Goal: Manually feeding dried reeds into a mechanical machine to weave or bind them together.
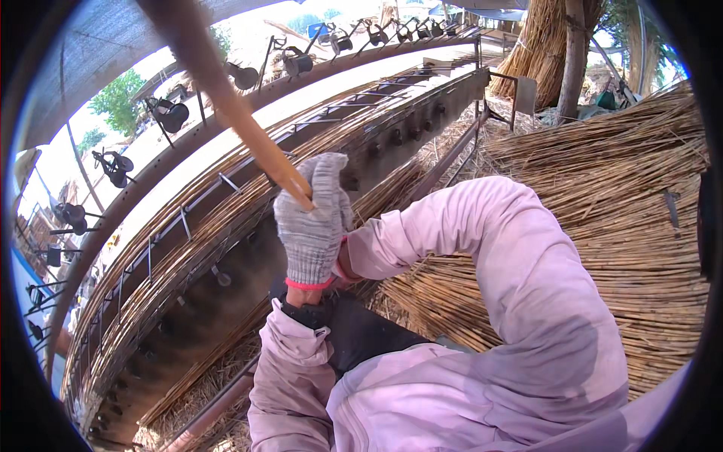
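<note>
My left hand (305, 237), in a grey knit glove with a pink-red cuff, is closed at the lower end of a long brown stick (248, 124). From there the stick slants up and left, close to the camera and blurred towards the top. My right hand (342, 206), also gloved, lies against the far side of my left hand. It is mostly hidden, so its hold on the stick cannot be made out. Both hands are in front of a long metal frame (361, 152) where reed stalks (237, 195) lie lengthwise between upright metal pins.
A rusty curved-looking rail (217, 121) carries several wire reels (296, 61) beyond the frame. Cut reeds (632, 237) are heaped at the right. Behind them stand a wooden post (570, 62) and an upright reed bundle (536, 51). A metal bar (220, 401) runs low at the left.
</note>
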`<act>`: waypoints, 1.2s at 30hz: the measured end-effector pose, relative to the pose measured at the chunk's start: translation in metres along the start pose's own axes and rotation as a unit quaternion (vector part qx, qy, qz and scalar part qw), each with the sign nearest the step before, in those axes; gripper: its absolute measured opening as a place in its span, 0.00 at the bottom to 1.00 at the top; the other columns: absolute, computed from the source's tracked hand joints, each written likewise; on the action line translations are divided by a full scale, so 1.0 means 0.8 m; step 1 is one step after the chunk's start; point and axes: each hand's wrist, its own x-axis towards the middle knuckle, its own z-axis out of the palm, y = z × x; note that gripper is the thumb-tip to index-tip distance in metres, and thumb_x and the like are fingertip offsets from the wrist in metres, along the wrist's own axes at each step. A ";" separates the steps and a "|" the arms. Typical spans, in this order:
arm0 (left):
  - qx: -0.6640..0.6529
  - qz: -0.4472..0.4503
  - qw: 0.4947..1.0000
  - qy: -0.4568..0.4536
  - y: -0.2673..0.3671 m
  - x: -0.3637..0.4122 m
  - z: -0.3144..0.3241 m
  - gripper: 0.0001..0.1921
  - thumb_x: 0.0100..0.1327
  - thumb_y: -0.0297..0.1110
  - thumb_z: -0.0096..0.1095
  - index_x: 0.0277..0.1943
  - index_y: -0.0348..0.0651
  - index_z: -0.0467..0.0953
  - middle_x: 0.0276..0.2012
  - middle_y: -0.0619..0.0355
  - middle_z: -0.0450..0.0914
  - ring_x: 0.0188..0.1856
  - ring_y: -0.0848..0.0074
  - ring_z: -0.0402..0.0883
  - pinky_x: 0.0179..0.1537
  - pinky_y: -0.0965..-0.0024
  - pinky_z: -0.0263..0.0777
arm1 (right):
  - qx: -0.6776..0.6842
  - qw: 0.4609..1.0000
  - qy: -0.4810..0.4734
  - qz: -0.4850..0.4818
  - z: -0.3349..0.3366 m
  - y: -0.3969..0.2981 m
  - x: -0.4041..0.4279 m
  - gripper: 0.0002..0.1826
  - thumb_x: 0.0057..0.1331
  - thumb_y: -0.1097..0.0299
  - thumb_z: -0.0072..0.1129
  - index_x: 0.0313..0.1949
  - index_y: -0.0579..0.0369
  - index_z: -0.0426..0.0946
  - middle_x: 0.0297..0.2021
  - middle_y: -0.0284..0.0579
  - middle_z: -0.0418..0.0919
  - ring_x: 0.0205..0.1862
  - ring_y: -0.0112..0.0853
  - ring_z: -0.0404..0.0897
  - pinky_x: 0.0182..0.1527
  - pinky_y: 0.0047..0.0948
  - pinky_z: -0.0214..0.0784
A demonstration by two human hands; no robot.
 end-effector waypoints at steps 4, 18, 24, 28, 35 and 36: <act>-0.092 0.060 0.969 0.223 -0.031 0.012 -0.120 0.19 0.78 0.45 0.53 0.47 0.34 0.79 0.15 0.69 0.61 0.14 0.87 0.59 0.16 0.77 0.59 | 0.149 0.906 0.395 -0.022 0.010 -0.026 -0.030 0.24 0.56 0.49 0.67 0.47 0.48 0.83 0.40 0.40 0.81 0.48 0.37 0.78 0.53 0.38 0.68; -0.190 0.205 0.960 0.009 0.184 0.004 -0.202 0.21 0.80 0.37 0.47 0.62 0.24 0.69 0.12 0.70 0.64 0.09 0.90 0.60 0.14 0.83 0.65 | 0.601 0.567 0.500 0.258 -0.011 -0.106 0.017 0.13 0.70 0.59 0.61 0.47 0.51 0.76 0.22 0.46 0.78 0.30 0.45 0.84 0.31 0.42 0.74; 0.010 0.018 1.000 -0.010 0.087 -0.053 -0.084 0.39 0.63 0.44 0.73 0.70 0.33 0.63 0.46 0.51 0.82 0.50 0.68 0.83 0.56 0.63 0.77 | 0.712 0.521 0.351 0.313 0.142 -0.200 0.045 0.13 0.69 0.64 0.60 0.50 0.54 0.82 0.34 0.54 0.84 0.37 0.49 0.83 0.41 0.39 0.76; 0.048 0.060 0.987 -0.138 0.043 -0.081 -0.095 0.57 0.44 0.44 0.89 0.73 0.35 0.59 0.66 0.44 0.71 0.65 0.61 0.74 0.68 0.56 0.66 | 0.796 0.451 0.269 0.302 0.288 -0.306 0.076 0.10 0.72 0.65 0.56 0.42 0.58 0.80 0.34 0.40 0.81 0.35 0.33 0.80 0.38 0.31 0.75; 0.065 0.091 0.994 -0.014 0.041 -0.076 -0.119 0.55 0.50 0.49 0.84 0.74 0.36 0.56 0.66 0.45 0.71 0.67 0.58 0.72 0.69 0.54 0.66 | 0.686 0.543 0.418 0.244 0.034 -0.057 0.024 0.11 0.66 0.67 0.61 0.47 0.53 0.77 0.33 0.52 0.84 0.38 0.51 0.84 0.39 0.45 0.77; 0.021 0.091 0.995 0.041 0.053 -0.078 -0.125 0.53 0.52 0.49 0.82 0.74 0.35 0.56 0.67 0.45 0.70 0.68 0.58 0.72 0.69 0.54 0.66 | 0.657 0.579 0.435 0.209 -0.013 -0.027 0.012 0.11 0.65 0.68 0.61 0.47 0.53 0.77 0.32 0.52 0.84 0.38 0.51 0.84 0.39 0.46 0.77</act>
